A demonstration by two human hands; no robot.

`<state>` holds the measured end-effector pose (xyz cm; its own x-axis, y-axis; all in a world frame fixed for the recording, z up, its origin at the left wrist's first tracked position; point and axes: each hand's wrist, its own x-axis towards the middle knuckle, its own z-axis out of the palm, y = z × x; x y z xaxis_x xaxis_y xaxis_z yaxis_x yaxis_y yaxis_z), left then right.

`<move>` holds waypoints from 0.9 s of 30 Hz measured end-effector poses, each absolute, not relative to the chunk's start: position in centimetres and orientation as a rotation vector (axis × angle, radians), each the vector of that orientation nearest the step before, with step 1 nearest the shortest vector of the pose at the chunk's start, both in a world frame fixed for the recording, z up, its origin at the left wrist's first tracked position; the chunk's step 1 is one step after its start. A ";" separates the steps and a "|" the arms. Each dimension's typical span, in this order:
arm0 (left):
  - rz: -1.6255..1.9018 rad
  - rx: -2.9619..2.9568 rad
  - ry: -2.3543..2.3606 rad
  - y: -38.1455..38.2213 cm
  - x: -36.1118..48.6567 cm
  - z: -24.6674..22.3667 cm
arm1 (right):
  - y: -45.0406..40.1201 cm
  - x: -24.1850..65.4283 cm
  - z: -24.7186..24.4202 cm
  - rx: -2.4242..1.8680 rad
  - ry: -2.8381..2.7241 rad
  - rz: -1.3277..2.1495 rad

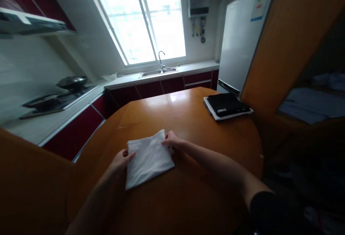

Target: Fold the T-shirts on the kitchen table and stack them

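A white cloth garment (149, 161), folded into a rough square, is on the wooden table (185, 113) in front of me. My left hand (122, 159) pinches its left edge, thumb on top and fingers beneath. At the upper right edge my right hand (171, 140) grips the fabric between thumb and fingers, close to a raised corner. The far edge of the cloth stands slightly off the tabletop. What kind of garment it is I cannot tell.
Folded clothes lie stacked at the table's far right, a black garment (226, 104) on top of lighter ones. Beyond are a sink (159, 72) with a tap, a fridge (239, 37), and a stove with a wok (71, 83) and a pan (41, 101).
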<state>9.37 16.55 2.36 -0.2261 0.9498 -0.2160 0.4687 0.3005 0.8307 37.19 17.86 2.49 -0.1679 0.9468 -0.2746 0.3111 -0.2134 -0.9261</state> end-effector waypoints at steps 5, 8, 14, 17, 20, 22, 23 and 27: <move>0.975 1.306 1.776 15.7 12.2 3.9 | 17.7 39.3 1.7 -1.359 -1.377 1.391; 1.061 1.363 1.644 15.4 15.6 4.6 | 17.5 42.7 1.8 -1.263 -1.317 1.362; 1.112 1.658 1.279 17.0 24.8 4.6 | 17.0 53.1 2.9 -1.148 -1.185 1.231; 1.217 1.792 1.049 18.7 30.2 4.1 | 16.2 59.0 3.9 -1.118 -1.127 1.149; 1.325 1.868 0.856 20.4 35.8 3.9 | 15.2 64.8 5.2 -1.137 -1.106 1.044; 1.347 1.877 0.752 21.4 39.7 4.1 | 14.8 68.5 6.1 -1.177 -1.100 0.986; 1.350 1.873 0.704 21.9 41.5 4.3 | 14.9 70.3 6.6 -1.193 -1.089 0.958; 1.364 1.814 0.567 24.8 48.4 5.3 | 17.1 76.6 8.2 -1.244 -0.995 0.892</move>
